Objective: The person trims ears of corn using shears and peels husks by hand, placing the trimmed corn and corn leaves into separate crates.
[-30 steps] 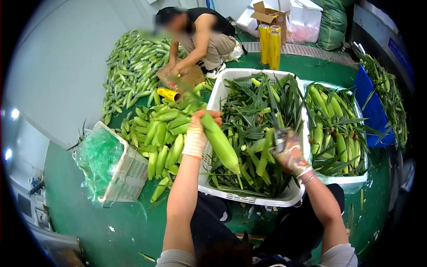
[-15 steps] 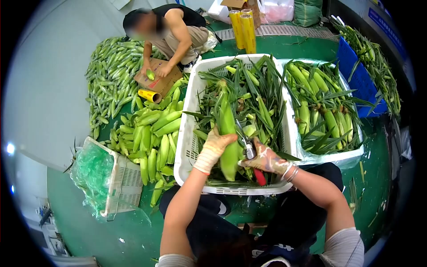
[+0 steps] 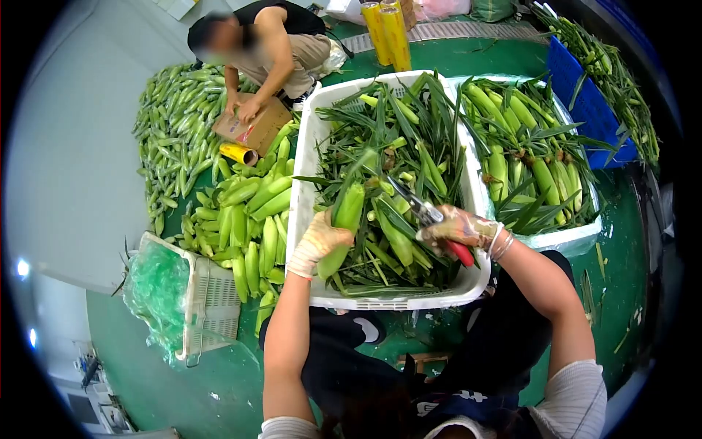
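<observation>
Corn in a green husk tilts in the grip of the left hand, left of center of the frame, above the near left part of a white tub. At lower left, green plastic spills over the side of a basket. Beyond it, a pile of glossy ears lies against the wall at upper left, with loose ears heaped nearer the tub. A yellow roll rests beside a cardboard box, where a crouching person in a dark top has both hands. The left hand, in a pale glove, is closed around the corn. Leaves and stalks fill the tub at center, as three yellow tubes stand upright behind it. The right hand, in a stained glove and apart from the left, is clamped on red-handled shears, the blades pointing toward the upper left over the leaves. At right, a white bin holds more ears, near a tilted blue crate by leafy stalks at upper right.
</observation>
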`<state>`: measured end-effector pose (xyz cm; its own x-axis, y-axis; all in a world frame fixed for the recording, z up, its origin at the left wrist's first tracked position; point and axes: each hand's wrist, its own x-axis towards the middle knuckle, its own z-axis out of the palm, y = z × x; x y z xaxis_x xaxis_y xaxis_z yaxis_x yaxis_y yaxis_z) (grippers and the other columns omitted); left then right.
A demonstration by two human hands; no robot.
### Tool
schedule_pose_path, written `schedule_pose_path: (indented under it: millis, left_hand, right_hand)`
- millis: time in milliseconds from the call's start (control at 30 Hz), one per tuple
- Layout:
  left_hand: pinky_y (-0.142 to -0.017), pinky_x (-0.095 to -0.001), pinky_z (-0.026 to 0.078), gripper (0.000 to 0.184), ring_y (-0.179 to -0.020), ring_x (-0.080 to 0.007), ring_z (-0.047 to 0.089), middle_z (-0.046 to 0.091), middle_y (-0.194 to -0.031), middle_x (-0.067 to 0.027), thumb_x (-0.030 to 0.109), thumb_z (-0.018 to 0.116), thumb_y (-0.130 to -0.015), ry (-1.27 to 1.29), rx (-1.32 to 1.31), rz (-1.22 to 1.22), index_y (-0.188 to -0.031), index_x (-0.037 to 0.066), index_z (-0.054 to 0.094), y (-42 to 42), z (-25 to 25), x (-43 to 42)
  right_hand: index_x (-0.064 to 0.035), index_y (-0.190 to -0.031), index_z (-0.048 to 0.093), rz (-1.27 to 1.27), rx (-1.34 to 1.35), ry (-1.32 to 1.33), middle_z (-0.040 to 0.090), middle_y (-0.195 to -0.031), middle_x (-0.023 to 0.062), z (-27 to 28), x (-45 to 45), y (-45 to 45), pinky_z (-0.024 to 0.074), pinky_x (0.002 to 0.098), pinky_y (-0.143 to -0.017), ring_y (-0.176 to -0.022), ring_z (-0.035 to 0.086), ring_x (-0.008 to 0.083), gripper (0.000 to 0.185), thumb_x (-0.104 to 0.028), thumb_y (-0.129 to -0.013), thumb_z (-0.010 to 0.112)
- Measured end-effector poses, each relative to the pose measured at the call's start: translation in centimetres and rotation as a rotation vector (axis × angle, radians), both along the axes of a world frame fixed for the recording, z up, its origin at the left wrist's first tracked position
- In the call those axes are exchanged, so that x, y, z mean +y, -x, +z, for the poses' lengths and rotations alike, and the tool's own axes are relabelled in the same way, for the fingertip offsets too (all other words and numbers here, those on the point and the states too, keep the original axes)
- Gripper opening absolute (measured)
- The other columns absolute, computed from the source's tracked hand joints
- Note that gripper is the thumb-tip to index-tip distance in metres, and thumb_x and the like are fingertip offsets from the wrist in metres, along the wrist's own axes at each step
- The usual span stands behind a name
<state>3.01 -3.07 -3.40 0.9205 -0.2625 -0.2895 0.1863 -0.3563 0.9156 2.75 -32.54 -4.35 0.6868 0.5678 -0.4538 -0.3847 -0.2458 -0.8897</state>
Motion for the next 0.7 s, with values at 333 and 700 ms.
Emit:
schedule_pose_path:
  millis: [333, 700]
  left_hand:
    - [-0.079, -0.0384, 0.053, 0.068, -0.086, -0.0303, 0.063, 0.064, -0.094, -0.0199, 0.015, 0.063, -0.05, 0.685, 0.426, -0.383, -0.112, -0.011, 0.051, 0.1, -1.9, -1.3]
    - [-0.104, -0.0503, 0.028, 0.054, -0.122, -0.0311, 0.041, 0.047, -0.131, -0.0131, 0.04, 0.05, -0.087, 0.987, -0.162, 1.265, -0.127, 0.004, 0.046, -11.3, -4.3, 19.9]
  right_hand:
    - [-0.0023, -0.087, 0.057, 0.175, 0.12, -0.255, 0.056, -0.063, 0.0049, 1.7, 2.2, 1.8, 0.0462, 0.0273, -0.048, -0.049, 0.053, 0.0138, 0.026, -0.023, -0.077, 0.069]
    - [0.0023, -0.097, 0.058, -0.77, -0.288, 0.738, 0.066, -0.078, 0.0179, 1.2, -10.7, -5.5, 0.0518, 0.0365, -0.061, -0.067, 0.065, 0.0286, 0.041, -0.03, -0.073, 0.064]
